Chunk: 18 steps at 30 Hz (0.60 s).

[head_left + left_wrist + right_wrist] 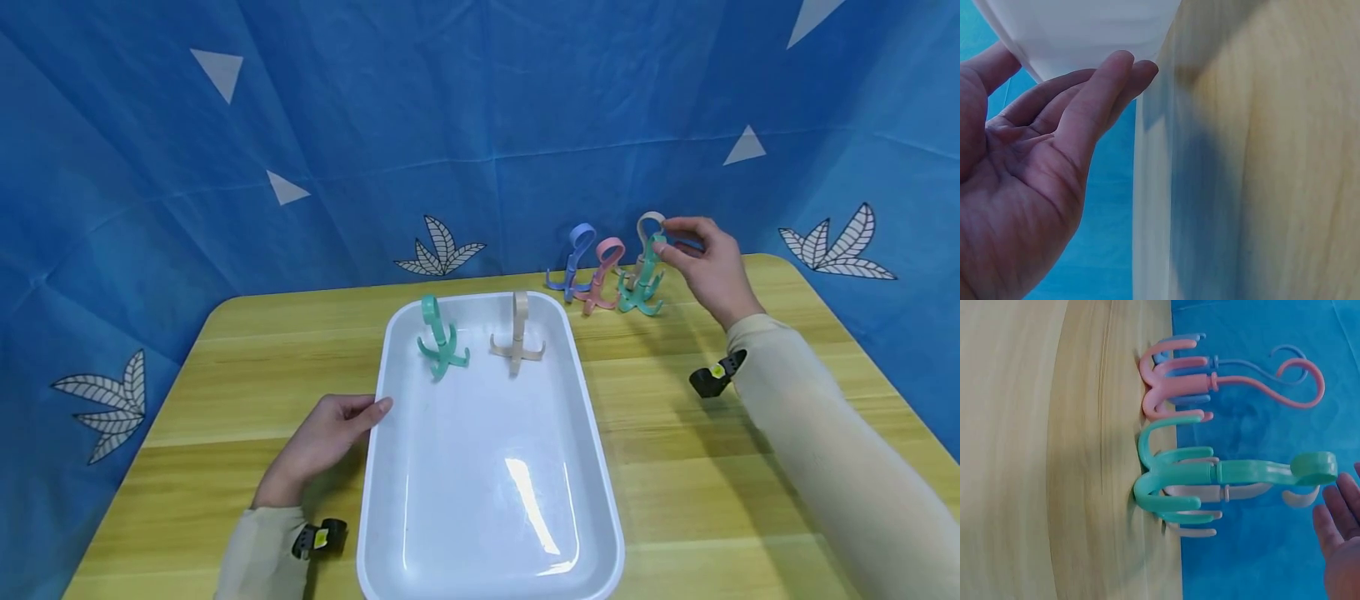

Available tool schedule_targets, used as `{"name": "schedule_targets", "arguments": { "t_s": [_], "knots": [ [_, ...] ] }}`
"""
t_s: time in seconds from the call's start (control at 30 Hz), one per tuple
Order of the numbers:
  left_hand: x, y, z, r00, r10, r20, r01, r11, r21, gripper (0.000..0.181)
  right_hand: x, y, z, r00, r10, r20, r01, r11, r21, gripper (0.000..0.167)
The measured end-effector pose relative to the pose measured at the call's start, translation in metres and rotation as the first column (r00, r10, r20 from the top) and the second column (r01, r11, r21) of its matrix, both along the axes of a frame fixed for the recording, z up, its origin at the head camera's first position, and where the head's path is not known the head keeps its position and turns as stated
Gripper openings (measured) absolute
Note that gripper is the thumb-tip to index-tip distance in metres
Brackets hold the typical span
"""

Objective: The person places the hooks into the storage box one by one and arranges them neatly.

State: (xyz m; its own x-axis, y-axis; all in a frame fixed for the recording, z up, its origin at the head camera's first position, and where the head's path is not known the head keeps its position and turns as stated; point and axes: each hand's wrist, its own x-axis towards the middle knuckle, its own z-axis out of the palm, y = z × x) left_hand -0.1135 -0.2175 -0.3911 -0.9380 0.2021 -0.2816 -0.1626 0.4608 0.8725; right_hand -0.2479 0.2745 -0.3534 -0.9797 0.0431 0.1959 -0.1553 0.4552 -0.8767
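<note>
On the left rim of a white tray [480,500], my left hand [326,442] has its thumb over the edge, its fingers against the outer wall below. My right hand [708,262] is at the table's back edge, fingertips by the loop of a green pronged hanging hook [641,283]. The right wrist view shows those fingers [1341,509] fairly straight, beside the loop. Behind the green hook stands a beige hook [1194,492], partly hidden. A pink hook [600,279] and a blue hook [573,262] stand to their left.
At the tray's far end stand another green hook [442,342] and another beige hook [517,333]. The tray lies on a wooden table [675,500]. A blue cloth [480,108] with printed leaves and triangles hangs behind the table.
</note>
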Motion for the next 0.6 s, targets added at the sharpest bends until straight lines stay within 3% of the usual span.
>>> {"name": "schedule_targets", "arguments": {
  "t_s": [0.2, 0.6],
  "knots": [
    [0.000, 0.000, 0.002, 1.000, -0.010, -0.008, 0.009, 1.000, -0.027, 0.057, -0.005, 0.003, -0.004, 0.998, 0.015, 0.058, -0.017, 0.999, 0.040, 0.059],
    [0.001, 0.000, 0.005, 1.000, -0.020, 0.010, 0.020, 0.999, -0.029, 0.056, -0.013, -0.003, -0.012, 0.999, -0.016, 0.048, 0.014, 0.999, 0.044, 0.056]
  ]
}}
